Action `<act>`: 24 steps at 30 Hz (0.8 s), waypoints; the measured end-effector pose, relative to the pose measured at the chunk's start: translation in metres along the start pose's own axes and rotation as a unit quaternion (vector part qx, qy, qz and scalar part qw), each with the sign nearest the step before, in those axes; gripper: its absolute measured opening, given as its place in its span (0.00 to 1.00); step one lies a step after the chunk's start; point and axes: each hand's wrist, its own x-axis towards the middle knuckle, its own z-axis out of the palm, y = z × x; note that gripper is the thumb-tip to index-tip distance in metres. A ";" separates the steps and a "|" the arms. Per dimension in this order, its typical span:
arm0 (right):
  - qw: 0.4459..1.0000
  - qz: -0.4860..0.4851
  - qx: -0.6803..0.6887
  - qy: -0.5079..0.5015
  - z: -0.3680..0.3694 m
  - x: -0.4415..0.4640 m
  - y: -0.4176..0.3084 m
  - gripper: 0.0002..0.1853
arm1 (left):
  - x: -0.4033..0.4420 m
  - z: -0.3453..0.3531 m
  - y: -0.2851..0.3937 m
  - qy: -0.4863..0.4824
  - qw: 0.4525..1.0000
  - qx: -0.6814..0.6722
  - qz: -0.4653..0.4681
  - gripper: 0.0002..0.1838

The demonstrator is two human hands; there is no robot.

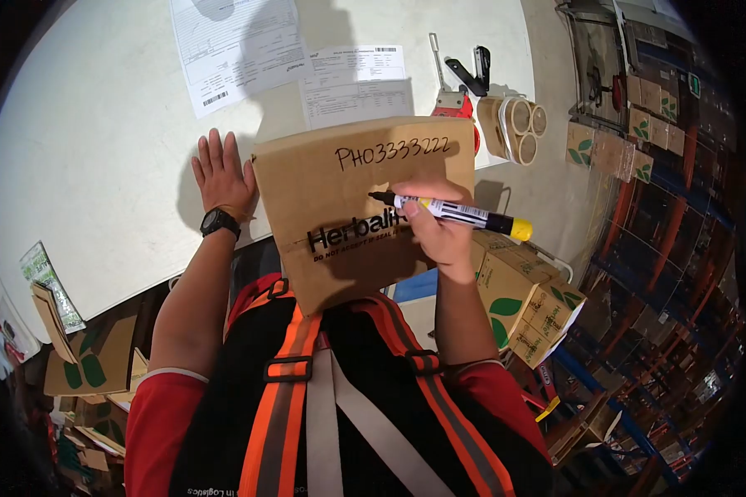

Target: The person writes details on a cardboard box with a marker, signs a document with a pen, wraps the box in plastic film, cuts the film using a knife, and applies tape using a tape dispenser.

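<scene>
A brown cardboard box (307,182) stands at the table's near edge, with "PH03333222" handwritten in black on it and printed "Herbalife" lettering below. My right hand (439,224) is closed round a marker (464,214) with a yellow end. The marker's black tip points left, over the box between the handwriting and the print; whether it touches the cardboard I cannot tell. To the left of the box, my left hand (223,176) lies flat on the white table (108,149), fingers spread, thumb by the box's edge. A black watch is on the left wrist.
Printed papers (352,83) lie beyond the box. A red tape dispenser (453,105), a black stapler-like tool (471,73) and tape rolls (518,124) are at the back right. Cartons (514,290) stand at the lower right; flattened cardboard (91,360) is at the lower left. Racks fill the far right.
</scene>
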 end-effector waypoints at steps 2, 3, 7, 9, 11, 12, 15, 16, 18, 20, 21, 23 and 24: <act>1.000 0.008 0.000 0.003 0.002 0.004 -0.005 0.06 | -0.002 0.000 0.000 0.008 1.000 -0.006 0.005 0.31; 1.000 -0.006 -0.016 -0.005 0.001 0.010 -0.006 0.06 | -0.001 0.001 0.000 0.015 1.000 -0.006 0.005 0.31; 0.997 -0.047 -0.061 -0.005 0.005 0.020 -0.006 0.05 | -0.001 0.001 0.000 0.010 1.000 -0.010 0.004 0.31; 0.995 -0.063 -0.079 -0.006 0.008 0.022 -0.006 0.05 | -0.001 0.001 -0.001 0.011 1.000 -0.011 0.004 0.31; 0.995 -0.044 -0.091 0.003 0.009 0.022 -0.006 0.04 | -0.002 0.001 -0.001 0.010 1.000 -0.009 0.004 0.31; 0.995 -0.043 -0.092 0.004 0.011 0.022 -0.009 0.04 | -0.002 0.000 -0.001 0.009 1.000 -0.008 0.006 0.31; 0.996 0.003 -0.085 0.027 0.014 0.023 -0.014 0.04 | -0.002 -0.001 0.000 0.005 1.000 -0.008 0.004 0.31; 0.995 0.006 -0.096 0.008 0.012 0.020 -0.012 0.04 | -0.002 -0.001 0.000 0.005 1.000 -0.008 0.004 0.31; 0.994 0.008 -0.107 -0.011 0.008 0.020 -0.012 0.06 | -0.002 -0.001 0.000 0.002 1.000 -0.013 0.002 0.31; 0.982 -0.089 -0.149 -0.074 0.005 0.024 -0.013 0.06 | -0.001 0.000 -0.001 0.005 1.000 -0.007 0.003 0.31; 0.981 -0.082 -0.164 -0.069 0.004 0.023 -0.014 0.07 | -0.002 0.000 -0.001 0.005 1.000 -0.002 0.006 0.31; 0.992 0.035 -0.114 -0.033 0.001 0.021 -0.017 0.07 | -0.002 0.000 0.001 0.006 1.000 -0.006 0.008 0.31; 0.996 -0.017 -0.086 -0.019 -0.001 0.024 -0.010 0.07 | -0.002 -0.001 0.001 0.009 1.000 -0.007 0.006 0.31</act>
